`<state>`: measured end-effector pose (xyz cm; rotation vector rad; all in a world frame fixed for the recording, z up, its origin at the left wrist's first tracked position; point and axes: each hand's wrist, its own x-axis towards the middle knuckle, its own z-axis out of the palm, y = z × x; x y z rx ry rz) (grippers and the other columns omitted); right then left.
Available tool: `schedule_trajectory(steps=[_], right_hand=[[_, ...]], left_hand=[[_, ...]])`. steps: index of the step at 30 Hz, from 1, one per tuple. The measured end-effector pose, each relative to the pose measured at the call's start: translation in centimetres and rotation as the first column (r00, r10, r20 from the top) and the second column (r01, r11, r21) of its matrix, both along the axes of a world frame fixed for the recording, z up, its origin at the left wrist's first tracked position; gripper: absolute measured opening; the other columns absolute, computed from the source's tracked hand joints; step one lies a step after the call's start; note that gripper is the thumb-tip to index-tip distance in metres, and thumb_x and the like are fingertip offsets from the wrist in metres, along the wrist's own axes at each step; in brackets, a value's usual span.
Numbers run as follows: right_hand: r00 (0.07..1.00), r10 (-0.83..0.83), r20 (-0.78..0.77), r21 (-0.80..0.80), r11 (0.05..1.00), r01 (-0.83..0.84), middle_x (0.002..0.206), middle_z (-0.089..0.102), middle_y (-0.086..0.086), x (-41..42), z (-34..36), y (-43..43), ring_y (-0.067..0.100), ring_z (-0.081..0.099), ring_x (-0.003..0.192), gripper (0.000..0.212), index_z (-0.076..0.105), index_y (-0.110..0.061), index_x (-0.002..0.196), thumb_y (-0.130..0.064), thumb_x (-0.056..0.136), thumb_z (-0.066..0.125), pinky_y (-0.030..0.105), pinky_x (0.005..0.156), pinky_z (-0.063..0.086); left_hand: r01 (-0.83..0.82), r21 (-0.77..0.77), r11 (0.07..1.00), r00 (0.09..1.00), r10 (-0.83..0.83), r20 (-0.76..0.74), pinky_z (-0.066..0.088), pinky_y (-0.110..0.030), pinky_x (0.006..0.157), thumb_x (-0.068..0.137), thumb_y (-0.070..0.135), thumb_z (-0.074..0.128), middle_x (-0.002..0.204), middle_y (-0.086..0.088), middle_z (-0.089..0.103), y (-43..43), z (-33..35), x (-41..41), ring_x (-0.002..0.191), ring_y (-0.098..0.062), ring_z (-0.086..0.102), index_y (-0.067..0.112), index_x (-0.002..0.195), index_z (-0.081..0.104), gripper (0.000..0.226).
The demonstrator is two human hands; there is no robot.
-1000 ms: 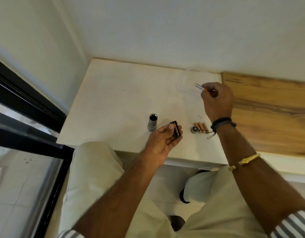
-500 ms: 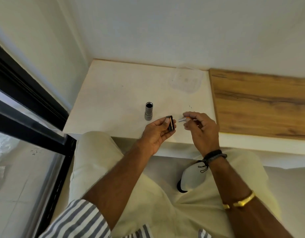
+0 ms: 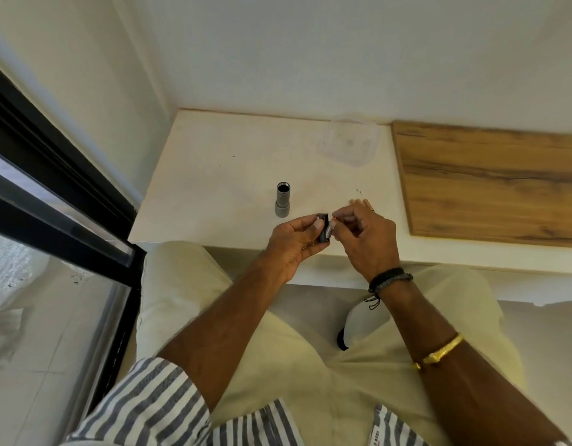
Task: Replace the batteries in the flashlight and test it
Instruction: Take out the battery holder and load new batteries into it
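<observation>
The left hand (image 3: pixel 294 243) had its fingers (image 3: pixel 310 223) curled round a little black battery holder (image 3: pixel 324 232) and held it up over the near edge of the tabletop (image 3: pixel 214 175). The right hand (image 3: pixel 366 243) was right up against it. Its fingers (image 3: pixel 344 220) pinched a silver battery (image 3: pixel 331 227) and pushed it at the side of the holder. The battery was mostly hidden, so I could not tell how far in it was. The gray flashlight tube (image 3: pixel 283 204) stood upright on the tabletop, open end up. It was just past the left fingers and not touching them. A few brown battery tips (image 3: pixel 360 201) peeked out just behind the right fingers. I think those were the old ones. So the flashlight was already open and the holder was out. I think the job was about half done. The holder needed filling and then had to slide back into the tube. After that the end had to go back on and the light had to be tried. I could not see the end cap anywhere.
</observation>
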<state>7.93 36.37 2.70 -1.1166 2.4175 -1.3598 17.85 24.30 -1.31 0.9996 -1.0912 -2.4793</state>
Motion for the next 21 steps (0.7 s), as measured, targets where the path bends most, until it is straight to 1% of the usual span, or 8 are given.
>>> schedule_trajectory(steps=[2,5,8,9,13,16,18,21], right_hand=[[1.0,0.014,-0.002,-0.011,1.0,-0.014,0.082,0.075,0.0,0.3,-0.1,0.0,0.01,0.071,0.077,0.008,0.075,-0.009,0.097,-0.007,0.09,0.073,-0.007,0.084,0.036],[1.0,0.007,0.011,-0.021,1.0,-0.007,0.084,0.073,-0.007,0.7,-0.5,0.0,0.002,0.068,0.079,0.01,0.078,-0.012,0.099,-0.01,0.091,0.073,0.004,0.077,0.049],[1.0,-0.011,-0.022,-0.039,0.999,0.01,0.088,0.074,-0.003,1.0,-1.0,-0.1,0.007,0.068,0.08,0.012,0.079,-0.009,0.101,-0.009,0.09,0.074,0.015,0.078,0.055],[0.999,-0.016,-0.037,-0.047,0.999,0.014,0.09,0.075,0.001,1.1,-1.1,-0.1,0.011,0.068,0.082,0.014,0.079,-0.009,0.103,-0.008,0.09,0.074,0.014,0.079,0.055],[0.99,0.011,-0.14,-0.035,0.999,-0.016,0.104,0.073,0.01,2.1,-1.5,-0.3,0.013,0.062,0.092,0.023,0.076,-0.005,0.115,0.0,0.093,0.068,-0.001,0.084,0.042],[0.983,0.048,-0.18,0.0,0.999,-0.049,0.107,0.069,0.014,2.7,-1.8,-0.7,0.016,0.061,0.094,0.027,0.074,-0.005,0.119,0.002,0.095,0.064,0.002,0.086,0.04],[0.989,0.038,-0.144,-0.017,0.999,-0.041,0.104,0.071,0.01,2.5,-1.7,-0.8,0.015,0.063,0.091,0.026,0.075,-0.007,0.118,-0.001,0.095,0.066,0.004,0.083,0.042],[0.997,-0.024,-0.072,-0.052,0.998,0.02,0.099,0.07,-0.011,2.1,-1.5,-0.6,-0.005,0.062,0.083,0.029,0.073,-0.018,0.12,-0.01,0.092,0.071,0.003,0.076,0.048]], left_hand=[[0.006,-0.04,0.999,1.0,-0.006,-0.003,0.061,-0.038,0.079,0.088,0.011,0.07,0.104,-0.015,0.075,0.0,-0.1,0.0,0.095,-0.027,0.074,0.004,0.111,0.07,0.024],[-0.01,-0.084,0.996,1.0,0.011,0.007,0.061,-0.04,0.081,0.088,0.011,0.07,0.101,-0.013,0.076,0.2,-0.1,0.2,0.093,-0.027,0.074,0.006,0.107,0.072,0.019],[-0.035,-0.088,0.996,0.999,0.037,0.023,0.061,-0.04,0.081,0.088,0.011,0.07,0.101,-0.013,0.076,0.4,-0.1,0.2,0.093,-0.027,0.074,0.006,0.106,0.073,0.019],[-0.044,-0.078,0.996,0.999,0.046,0.02,0.062,-0.039,0.079,0.088,0.01,0.07,0.1,-0.012,0.077,0.5,-0.1,0.2,0.093,-0.027,0.074,0.007,0.104,0.073,0.017],[-0.085,0.023,0.996,0.996,0.085,-0.035,0.062,-0.034,0.073,0.088,0.01,0.07,0.1,-0.014,0.077,0.6,0.1,0.2,0.091,-0.026,0.075,0.009,0.099,0.076,0.013],[-0.109,0.057,0.992,0.993,0.111,-0.049,0.061,-0.033,0.074,0.09,0.011,0.068,0.102,-0.016,0.076,0.4,0.1,0.2,0.092,-0.027,0.074,0.009,0.1,0.076,0.013],[-0.1,0.042,0.994,0.993,0.102,-0.055,0.061,-0.033,0.076,0.091,0.012,0.067,0.103,-0.016,0.076,0.3,0.2,0.3,0.095,-0.027,0.074,0.009,0.101,0.076,0.014],[-0.042,-0.062,0.997,0.998,0.038,-0.057,0.06,-0.037,0.085,0.095,0.014,0.063,0.11,-0.016,0.074,0.0,0.6,0.2,0.102,-0.029,0.072,0.004,0.115,0.07,0.024]])
